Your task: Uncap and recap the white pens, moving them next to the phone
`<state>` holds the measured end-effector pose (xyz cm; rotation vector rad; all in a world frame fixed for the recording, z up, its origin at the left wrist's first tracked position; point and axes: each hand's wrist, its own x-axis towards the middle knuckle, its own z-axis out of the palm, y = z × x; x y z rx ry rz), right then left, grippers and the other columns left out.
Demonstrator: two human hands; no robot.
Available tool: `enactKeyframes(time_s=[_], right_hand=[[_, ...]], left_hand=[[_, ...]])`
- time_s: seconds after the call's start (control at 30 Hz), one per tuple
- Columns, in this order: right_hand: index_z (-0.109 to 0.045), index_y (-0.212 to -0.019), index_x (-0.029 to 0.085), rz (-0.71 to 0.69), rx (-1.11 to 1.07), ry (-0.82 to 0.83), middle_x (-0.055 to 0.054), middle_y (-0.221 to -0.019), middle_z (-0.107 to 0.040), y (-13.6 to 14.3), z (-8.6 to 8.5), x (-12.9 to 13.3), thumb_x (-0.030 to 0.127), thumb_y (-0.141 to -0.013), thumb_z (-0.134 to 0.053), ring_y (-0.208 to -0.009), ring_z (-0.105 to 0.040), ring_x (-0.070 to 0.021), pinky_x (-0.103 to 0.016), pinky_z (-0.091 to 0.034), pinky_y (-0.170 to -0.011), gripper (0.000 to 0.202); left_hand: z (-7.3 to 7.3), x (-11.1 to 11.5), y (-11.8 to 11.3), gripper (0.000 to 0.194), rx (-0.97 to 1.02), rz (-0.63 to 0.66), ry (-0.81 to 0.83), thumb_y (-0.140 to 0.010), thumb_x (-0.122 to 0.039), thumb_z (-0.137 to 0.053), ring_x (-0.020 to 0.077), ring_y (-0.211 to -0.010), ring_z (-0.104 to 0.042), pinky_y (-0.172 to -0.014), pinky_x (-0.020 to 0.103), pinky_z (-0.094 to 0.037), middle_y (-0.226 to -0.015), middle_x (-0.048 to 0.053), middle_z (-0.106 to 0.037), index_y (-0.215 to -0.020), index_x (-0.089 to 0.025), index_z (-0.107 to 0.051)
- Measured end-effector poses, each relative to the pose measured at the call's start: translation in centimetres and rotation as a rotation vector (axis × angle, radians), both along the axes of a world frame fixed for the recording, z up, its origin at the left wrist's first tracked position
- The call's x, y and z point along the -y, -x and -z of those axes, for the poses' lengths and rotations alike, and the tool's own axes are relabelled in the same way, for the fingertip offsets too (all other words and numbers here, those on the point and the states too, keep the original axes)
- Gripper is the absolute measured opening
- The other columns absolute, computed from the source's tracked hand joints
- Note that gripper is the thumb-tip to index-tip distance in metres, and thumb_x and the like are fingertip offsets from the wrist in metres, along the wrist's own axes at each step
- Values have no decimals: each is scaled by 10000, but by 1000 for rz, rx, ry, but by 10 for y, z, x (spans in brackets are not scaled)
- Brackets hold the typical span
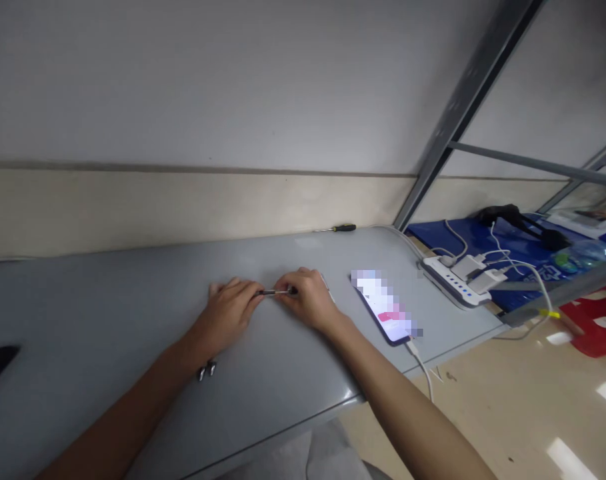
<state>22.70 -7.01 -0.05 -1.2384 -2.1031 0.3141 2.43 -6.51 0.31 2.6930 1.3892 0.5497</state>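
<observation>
My left hand (229, 312) rests on the grey tabletop (107, 313), its fingertips closed on the left end of a slim dark-and-silver rod (269, 292). Close by, the fingers of my right hand (307, 298) pinch the other end of the same rod, near a small dark part. The rod's exact kind cannot be made out, since the fingers cover both ends. A thin pale-edged object (327, 285) partly shows behind my right hand. Two small shiny metal pieces (211, 368) lie beside my left wrist.
Near the wall lies a black-and-yellow screwdriver (345, 228). A lit phone (387, 310) with a white cable lies to the right. Beyond it stands a white power strip (455, 283) with chargers. A metal post (450, 120) rises at the table's right end.
</observation>
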Motion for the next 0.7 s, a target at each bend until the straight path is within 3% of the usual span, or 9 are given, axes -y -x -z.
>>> enactKeyframes(time_s=[0.07, 0.23, 0.33, 0.4, 0.47, 0.53, 0.7], right_hand=[[-717, -923, 214, -25, -11, 19, -8, -878, -745, -1, -2, 1, 229, -875, -662, -823, -601, -173, -299, -384, -811, 75], [-732, -944, 205, -60, -11, 35, -48, -893, -747, -2, -7, 3, 325, -966, -525, -819, -622, -175, -294, -397, -777, 240], [-689, -1045, 201, -36, -81, 34, -41, -904, -731, -3, -8, 3, 353, -887, -647, -805, -618, -165, -278, -409, -763, 223], [-676, -990, 193, -26, -103, 29, -29, -875, -713, -3, -7, 2, 316, -846, -695, -785, -601, -156, -267, -406, -738, 191], [-671, -852, 186, -30, -82, 21, -27, -821, -698, -4, -6, 1, 282, -888, -638, -763, -580, -153, -269, -394, -722, 108], [-665, -788, 183, -34, -69, 15, -33, -788, -687, -4, -6, 1, 288, -940, -559, -755, -571, -155, -279, -390, -726, 213], [-649, -908, 183, -49, -157, 16, -24, -855, -679, -4, -6, 1, 273, -842, -688, -773, -575, -147, -262, -410, -726, 118]], left_hand=[[-1, 0, 1, 275, -4, 12, -5, -996, -311, -368, 241, -949, -592, -796, 396, -318, -953, 48, -698, -973, -213, -625], [-5, 0, 2, 275, 10, 20, -22, -997, -339, -376, 244, -959, -583, -808, 401, -318, -963, 45, -691, -1002, -214, -621], [-7, 1, 2, 278, 17, 15, -40, -996, -333, -367, 248, -963, -583, -815, 404, -316, -967, 46, -689, -989, -210, -616], [-8, 2, 2, 277, 17, 14, -41, -992, -333, -367, 252, -964, -583, -815, 403, -316, -964, 48, -686, -982, -207, -614], [-9, 2, 1, 277, 20, 16, -29, -988, -337, -369, 254, -966, -579, -814, 403, -316, -964, 49, -683, -989, -207, -614], [-9, 3, 1, 284, 21, 16, -20, -991, -337, -360, 254, -963, -574, -811, 405, -314, -966, 50, -680, -997, -209, -613], [-5, 1, 2, 302, 25, 24, -31, -1000, -308, -318, 253, -969, -570, -809, 405, -319, -972, 55, -674, -1037, -209, -601]])
